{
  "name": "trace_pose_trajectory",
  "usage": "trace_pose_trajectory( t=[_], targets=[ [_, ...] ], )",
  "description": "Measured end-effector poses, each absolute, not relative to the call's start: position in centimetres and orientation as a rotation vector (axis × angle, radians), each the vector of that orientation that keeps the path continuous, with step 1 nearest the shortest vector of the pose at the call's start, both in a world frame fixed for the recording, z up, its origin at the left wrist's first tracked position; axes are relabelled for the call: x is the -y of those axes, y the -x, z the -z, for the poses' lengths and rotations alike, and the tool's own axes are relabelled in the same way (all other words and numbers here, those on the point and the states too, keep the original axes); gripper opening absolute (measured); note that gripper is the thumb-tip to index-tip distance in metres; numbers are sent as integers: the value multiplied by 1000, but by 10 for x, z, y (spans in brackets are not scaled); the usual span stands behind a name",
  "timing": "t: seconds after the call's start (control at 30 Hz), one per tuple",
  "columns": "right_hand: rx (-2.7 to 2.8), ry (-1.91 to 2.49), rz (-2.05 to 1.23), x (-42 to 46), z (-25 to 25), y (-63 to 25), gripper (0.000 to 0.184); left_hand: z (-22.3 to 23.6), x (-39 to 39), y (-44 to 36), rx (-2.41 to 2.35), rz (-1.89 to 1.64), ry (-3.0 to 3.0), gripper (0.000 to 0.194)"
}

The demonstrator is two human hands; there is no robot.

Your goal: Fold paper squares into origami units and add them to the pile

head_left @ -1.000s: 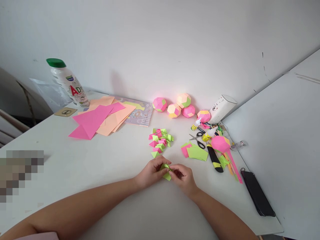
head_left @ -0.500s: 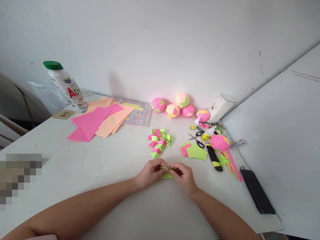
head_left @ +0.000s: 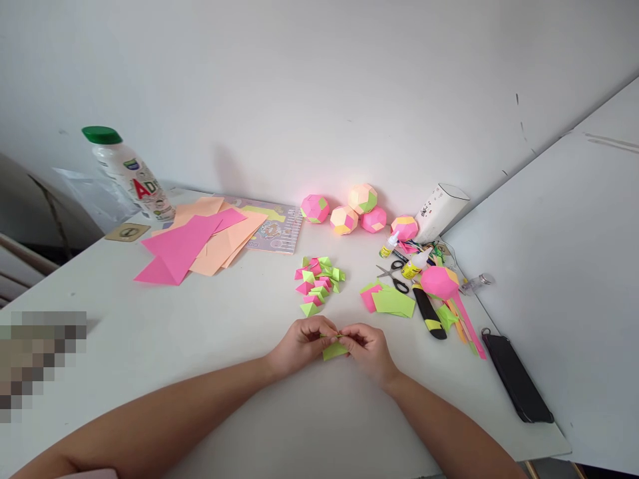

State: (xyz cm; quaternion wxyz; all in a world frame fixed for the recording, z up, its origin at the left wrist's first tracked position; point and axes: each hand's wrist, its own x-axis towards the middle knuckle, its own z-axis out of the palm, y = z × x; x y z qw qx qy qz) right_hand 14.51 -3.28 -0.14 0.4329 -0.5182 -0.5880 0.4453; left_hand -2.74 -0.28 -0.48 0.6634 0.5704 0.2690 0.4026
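Between both hands is a small piece of green paper (head_left: 334,350), its upper edge pinched by fingers and thumbs. My left hand (head_left: 305,342) is closed on the paper's left side, and my right hand (head_left: 369,349) grips its right side, the fingertips of the two nearly touching. The fingers hide the upper part of the paper. Just beyond the hands lies a cluster of folded pink and green paper pieces (head_left: 319,285). To the right of it rests a small stack of flat green paper (head_left: 394,302) with pink sheets partly under it.
Scissors (head_left: 394,274), a glue bottle (head_left: 415,265), a box cutter (head_left: 429,313) and a black phone case (head_left: 516,376) lie to the right. Faceted paper balls (head_left: 344,219) sit by the wall. Large pink sheets (head_left: 187,246) and a white bottle (head_left: 132,176) stand at left.
The green paper has tilted slightly between my fingers, with its lower edge now slanting up to the right. Both hands keep their pinch and have barely moved.
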Motion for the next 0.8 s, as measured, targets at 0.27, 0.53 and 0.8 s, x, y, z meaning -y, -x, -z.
trace_pose_trajectory(
  t=[0.27,0.53,0.8],
  targets=[
    [1509,1277,-1133,34,-1,-147,15,4,3,29,-590,-879,-1308,16],
    [1631,1239,-1098,35,-4,-146,16,4,2,28,-614,-883,-1373,19],
    [1673,1247,-1037,35,4,-146,12,5,3,28,-706,-918,-1507,18]
  ],
)
